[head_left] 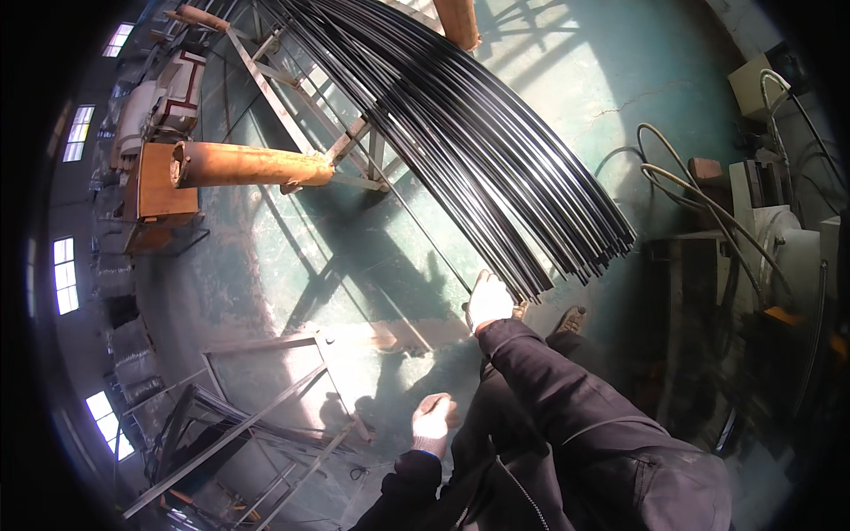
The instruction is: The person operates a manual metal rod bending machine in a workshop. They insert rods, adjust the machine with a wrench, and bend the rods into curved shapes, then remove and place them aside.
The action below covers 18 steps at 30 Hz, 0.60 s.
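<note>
My right hand [490,303], in a white glove, is closed around the near end of a thin dark rod [427,235]. That rod runs up and away to the left, apart from the rest. Just right of the hand are the near ends of a wide bundle of long black rods [496,142], fanned out and glinting in the sun. Lower down, my left hand [434,421], also gloved, is held beside my body with its fingers curled in. Nothing shows in it, and it is well away from the rods.
A metal frame with orange rollers [252,165] supports the rods. At lower left stands another metal frame [257,425] with dark bars. Machinery [779,239] with looping hoses [677,177] is on the right. An orange box [164,190] sits at far left. My shoe [571,320] is below the rod ends.
</note>
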Tool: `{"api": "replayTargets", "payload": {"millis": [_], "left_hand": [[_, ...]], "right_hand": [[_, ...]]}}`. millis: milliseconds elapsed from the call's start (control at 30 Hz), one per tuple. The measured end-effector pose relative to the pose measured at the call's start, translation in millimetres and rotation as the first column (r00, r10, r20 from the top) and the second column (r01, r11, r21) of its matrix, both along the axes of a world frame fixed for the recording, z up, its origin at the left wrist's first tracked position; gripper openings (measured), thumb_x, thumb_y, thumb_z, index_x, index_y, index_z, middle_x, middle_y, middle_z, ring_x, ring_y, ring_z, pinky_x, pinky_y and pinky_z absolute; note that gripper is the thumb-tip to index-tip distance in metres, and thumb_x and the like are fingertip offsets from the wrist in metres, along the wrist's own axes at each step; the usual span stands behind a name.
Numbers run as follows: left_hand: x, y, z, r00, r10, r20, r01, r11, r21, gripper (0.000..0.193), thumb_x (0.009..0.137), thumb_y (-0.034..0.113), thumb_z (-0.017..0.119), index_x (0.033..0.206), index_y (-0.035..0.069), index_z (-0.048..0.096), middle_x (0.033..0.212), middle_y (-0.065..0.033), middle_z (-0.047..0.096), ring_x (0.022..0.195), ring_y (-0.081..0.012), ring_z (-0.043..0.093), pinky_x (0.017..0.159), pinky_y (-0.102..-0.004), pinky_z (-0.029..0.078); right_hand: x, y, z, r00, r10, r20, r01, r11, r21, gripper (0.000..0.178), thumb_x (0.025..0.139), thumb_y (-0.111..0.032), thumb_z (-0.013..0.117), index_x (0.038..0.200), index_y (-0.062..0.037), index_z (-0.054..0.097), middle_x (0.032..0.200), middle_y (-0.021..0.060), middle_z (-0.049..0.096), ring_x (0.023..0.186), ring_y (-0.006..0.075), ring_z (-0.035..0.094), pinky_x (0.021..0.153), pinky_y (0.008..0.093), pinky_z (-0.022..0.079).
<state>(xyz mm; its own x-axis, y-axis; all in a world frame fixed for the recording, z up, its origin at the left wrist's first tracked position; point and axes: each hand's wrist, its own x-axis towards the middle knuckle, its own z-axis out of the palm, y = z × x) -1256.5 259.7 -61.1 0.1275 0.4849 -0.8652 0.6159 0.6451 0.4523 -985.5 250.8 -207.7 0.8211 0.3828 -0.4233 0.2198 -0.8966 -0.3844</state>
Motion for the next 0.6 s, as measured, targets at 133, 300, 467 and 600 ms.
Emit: {"api": "replayTargets", "payload": {"millis": [133,300,467,600], "left_hand": [[0.2,5.3,-1.7,1.000,0.014,0.015,-0.013,0.999,-0.042,0.025,0.110,0.020,0.075,0.129,0.002,0.075,0.106,-0.0122,0.080,0.084,-0.0227,0.076,0.074,-0.0388,0.064],[28.9,35.3,-8.1,0.995,0.095,0.044,-0.093,0.995,-0.036,0.023,0.111,0.017,0.073,0.129,0.003,0.074,0.108,-0.0126,0.078,0.082,-0.0204,0.074,0.071,-0.0361,0.064],[62.8,57.2,-9.9,0.991,0.060,0.121,-0.060,0.998,-0.006,0.023,0.112,0.017,0.071,0.130,0.003,0.073,0.111,-0.0136,0.077,0.085,-0.0209,0.074,0.074,-0.0371,0.065],[71.5,60.9,-10.1,0.991,0.023,0.129,-0.024,1.000,0.006,0.025,0.112,0.019,0.070,0.131,0.002,0.072,0.112,-0.0142,0.078,0.087,-0.0217,0.075,0.075,-0.0370,0.066]], "right_hand": [[12.2,13.9,5.6,1.000,-0.011,-0.020,0.012,0.999,0.048,0.037,0.111,-0.020,0.060,0.143,-0.0014,0.061,0.126,0.0200,0.072,0.114,0.0393,0.075,0.095,0.0510,0.063],[28.7,11.4,6.9,0.978,0.140,0.157,-0.141,0.990,-0.002,0.054,0.107,-0.021,0.064,0.153,0.0052,0.056,0.121,0.0172,0.069,0.114,0.0341,0.069,0.096,0.0464,0.056],[32.7,19.3,8.8,0.948,0.291,0.127,-0.289,0.957,-0.034,0.062,0.100,-0.028,0.076,0.150,0.0051,0.058,0.128,0.0173,0.068,0.120,0.0337,0.064,0.100,0.0483,0.052],[33.7,24.8,10.9,0.993,0.060,0.097,-0.068,0.994,0.082,0.088,0.087,-0.039,0.094,0.153,0.0044,0.057,0.135,0.0181,0.067,0.124,0.0353,0.063,0.103,0.0484,0.052]]}}
